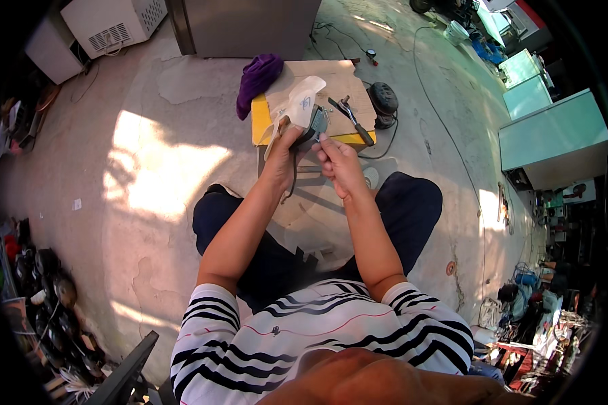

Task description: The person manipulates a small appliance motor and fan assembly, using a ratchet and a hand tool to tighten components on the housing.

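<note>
My left hand is wrapped around a cream plastic housing with a small blue mark, tilted up over the near edge of the work stand. A dark grey part sits against the housing's right side, and a dark strip or cord hangs below it. My right hand is closed, thumb and finger pinched at the lower end of the grey part. Whatever lies between those fingertips is too small to make out. Just right of the housing, a black-handled hand tool with a metal head lies on a cardboard sheet.
The sheet covers a yellow-edged stand between my knees. A purple cloth drapes over its far left corner. To its right is a black rounded object with a cable. A grey metal cabinet stands behind; piled parts line both sides.
</note>
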The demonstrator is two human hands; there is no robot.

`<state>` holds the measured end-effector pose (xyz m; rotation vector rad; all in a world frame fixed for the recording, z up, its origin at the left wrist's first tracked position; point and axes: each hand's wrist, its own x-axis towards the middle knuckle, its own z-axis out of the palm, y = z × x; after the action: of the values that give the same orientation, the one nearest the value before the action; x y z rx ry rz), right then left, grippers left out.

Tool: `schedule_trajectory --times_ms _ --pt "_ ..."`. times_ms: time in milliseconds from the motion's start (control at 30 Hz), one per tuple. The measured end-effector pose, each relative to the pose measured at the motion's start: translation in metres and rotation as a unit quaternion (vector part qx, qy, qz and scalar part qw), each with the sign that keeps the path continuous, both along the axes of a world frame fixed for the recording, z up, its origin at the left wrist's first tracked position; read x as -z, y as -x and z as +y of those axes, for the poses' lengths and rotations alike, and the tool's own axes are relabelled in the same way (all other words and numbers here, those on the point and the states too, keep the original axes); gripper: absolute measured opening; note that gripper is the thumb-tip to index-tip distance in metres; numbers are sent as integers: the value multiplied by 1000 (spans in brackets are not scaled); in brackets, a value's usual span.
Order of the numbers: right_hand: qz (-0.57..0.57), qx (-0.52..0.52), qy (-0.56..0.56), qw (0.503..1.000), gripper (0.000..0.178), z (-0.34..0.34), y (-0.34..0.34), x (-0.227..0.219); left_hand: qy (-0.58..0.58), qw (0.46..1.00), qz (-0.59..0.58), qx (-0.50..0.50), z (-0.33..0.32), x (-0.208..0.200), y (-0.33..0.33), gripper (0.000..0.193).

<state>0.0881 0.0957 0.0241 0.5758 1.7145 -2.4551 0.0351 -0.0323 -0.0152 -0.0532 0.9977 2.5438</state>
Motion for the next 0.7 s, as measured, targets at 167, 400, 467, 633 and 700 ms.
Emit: schedule_trajectory --times_ms 167,400,467,633,700 --pt "27 -4 -81 996 28 -2 -3 -3 0 1000 5 2 -1 9 3 41" --pt "197 34 -516 833 18 -11 -9 -7 10 1000 -16 -3 1 8 1 41" --pt "211 30 -567 795 17 -13 -11 -13 16 1000 -19 -4 1 10 1 41" --pt "183 29 -548 816 23 -13 -14 -19 1 999 -23 23 0 17 5 48" --pt "144 5 -499 854 28 -10 -14 -17 -3 999 -15 28 0 14 5 50"
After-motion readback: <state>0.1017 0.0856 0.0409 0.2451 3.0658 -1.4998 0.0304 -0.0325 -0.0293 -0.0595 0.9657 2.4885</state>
